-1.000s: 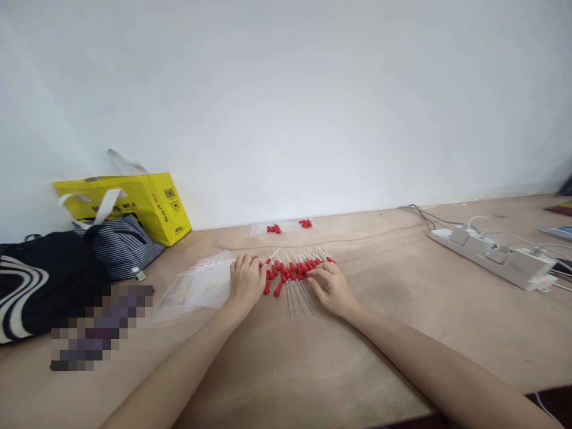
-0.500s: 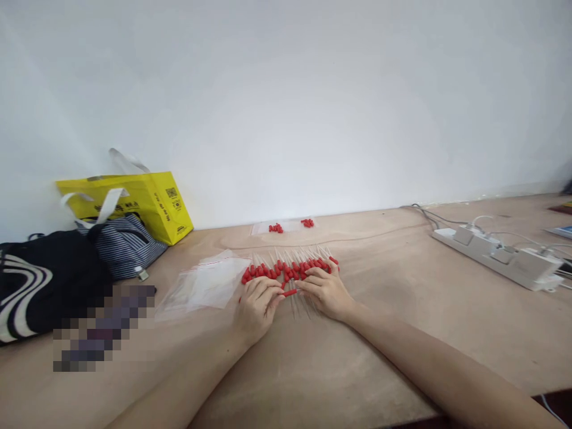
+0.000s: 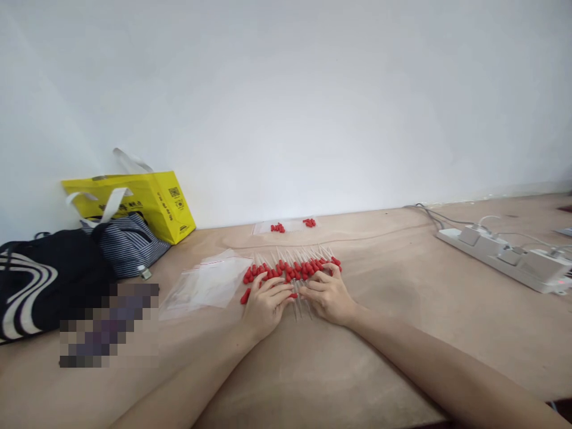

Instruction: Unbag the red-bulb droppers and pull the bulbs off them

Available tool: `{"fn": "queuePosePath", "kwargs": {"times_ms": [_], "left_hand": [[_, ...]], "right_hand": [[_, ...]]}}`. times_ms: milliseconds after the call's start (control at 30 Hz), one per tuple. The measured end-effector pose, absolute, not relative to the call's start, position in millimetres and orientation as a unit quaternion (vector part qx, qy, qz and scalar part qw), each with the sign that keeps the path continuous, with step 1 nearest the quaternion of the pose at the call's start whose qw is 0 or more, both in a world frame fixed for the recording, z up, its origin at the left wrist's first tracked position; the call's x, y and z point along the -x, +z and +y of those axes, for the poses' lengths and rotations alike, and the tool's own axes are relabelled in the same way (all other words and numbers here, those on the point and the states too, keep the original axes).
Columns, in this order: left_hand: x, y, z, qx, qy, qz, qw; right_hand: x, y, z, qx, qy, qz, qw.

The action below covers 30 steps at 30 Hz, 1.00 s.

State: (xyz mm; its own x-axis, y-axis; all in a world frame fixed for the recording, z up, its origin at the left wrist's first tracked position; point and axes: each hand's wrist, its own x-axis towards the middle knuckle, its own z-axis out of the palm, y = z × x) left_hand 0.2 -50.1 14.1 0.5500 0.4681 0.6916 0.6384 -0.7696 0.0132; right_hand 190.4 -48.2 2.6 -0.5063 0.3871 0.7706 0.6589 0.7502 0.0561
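My left hand [image 3: 266, 305] is closed in a pinch on a red rubber bulb [image 3: 293, 295], whose end shows past the fingertips. Facing it, my right hand [image 3: 329, 296] has its fingers bent and pressed together around what looks like a thin glass tube, mostly hidden by the fingers. The two hands almost meet. Between and below them lie a few bare clear tubes [image 3: 299, 310]. Just beyond the hands spreads a row of red-bulbed droppers [image 3: 306, 269], their pale tips pointing toward the wall. More red bulbs [image 3: 245, 296] lie beside my left hand.
Flat clear zip bags [image 3: 210, 283] lie left of the droppers. Near the wall, another clear bag [image 3: 292, 227] has small red bulbs at it. A yellow bag [image 3: 167, 205], a striped bag [image 3: 131, 241] and a black bag [image 3: 53, 280] stand left. A white power strip [image 3: 500, 256] sits right.
My hands have come closer together, and the red bulb in my left hand is now more covered by the fingers. The view has shifted slightly.
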Motion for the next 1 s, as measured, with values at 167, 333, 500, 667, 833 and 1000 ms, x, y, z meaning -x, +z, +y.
{"fn": "queuePosePath", "kwargs": {"times_ms": [167, 333, 500, 667, 833, 1000], "left_hand": [[0.1, 16.3, -54.4, 0.872, -0.357, -0.318, 0.108], [-1.8, 16.5, -55.0, 0.871, -0.36, -0.316, 0.107], [-2.5, 17.8, -55.7, 0.871, -0.362, -0.313, 0.112], [-3.8, 16.7, -57.3, 0.872, -0.363, -0.308, 0.109], [8.3, 13.6, -55.1, 0.866, -0.359, -0.334, 0.098], [23.8, 16.4, -49.9, 0.835, -0.383, -0.382, 0.103]], "right_hand": [[-190.8, 3.8, -49.4, 0.301, -0.18, -0.843, 0.408], [-190.8, 3.3, -49.7, 0.304, -0.17, -0.843, 0.409], [-192.3, 2.9, -49.9, 0.307, -0.164, -0.845, 0.406], [-191.3, 2.3, -50.1, 0.297, -0.159, -0.845, 0.416], [-200.2, 0.6, -48.6, 0.319, -0.148, -0.842, 0.41], [-218.4, -2.8, -44.9, 0.404, -0.125, -0.825, 0.375]]}}
